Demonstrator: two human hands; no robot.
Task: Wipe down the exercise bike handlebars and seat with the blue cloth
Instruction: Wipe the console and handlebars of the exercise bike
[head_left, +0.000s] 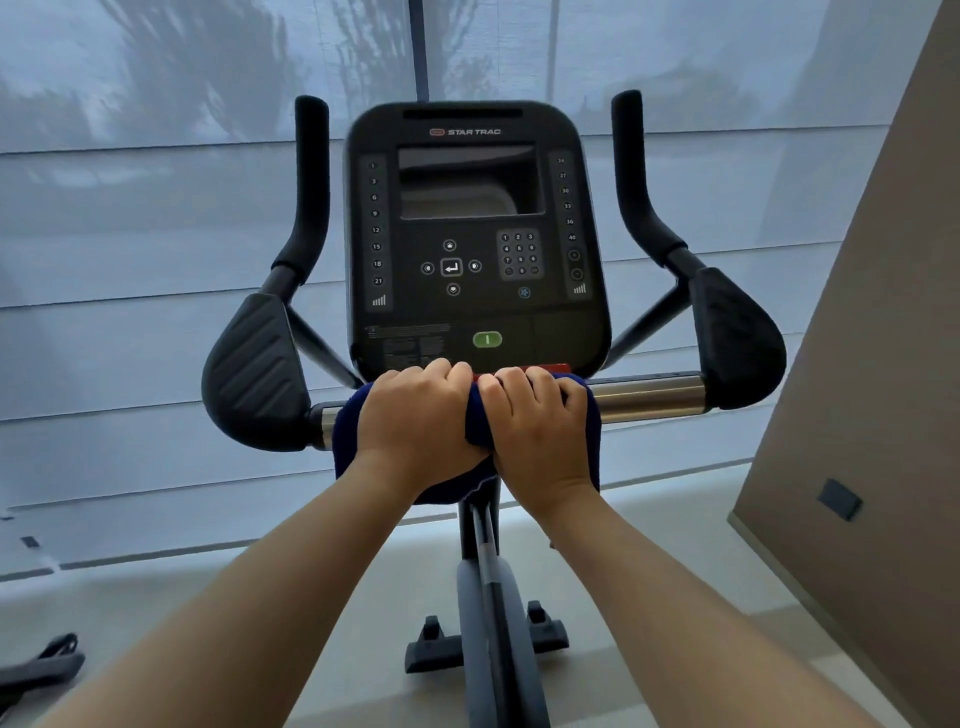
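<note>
The blue cloth (347, 441) is wrapped over the middle of the silver crossbar of the handlebars (649, 397). My left hand (415, 421) and my right hand (537, 426) grip the cloth and the bar side by side, fingers curled over the top, knuckles touching. Black elbow pads sit at both ends of the bar, the left pad (254, 374) and the right pad (737, 338). Two black upright grips rise behind them, one on the left (310, 182) and one on the right (631, 171). The seat is out of view.
The black console (475, 234) with its dark screen and keypad stands just behind my hands. The bike's post and front foot (488, 639) run down below. A beige wall (857, 415) is close on the right. Window blinds fill the background. A dark strap (41, 670) lies at the lower left.
</note>
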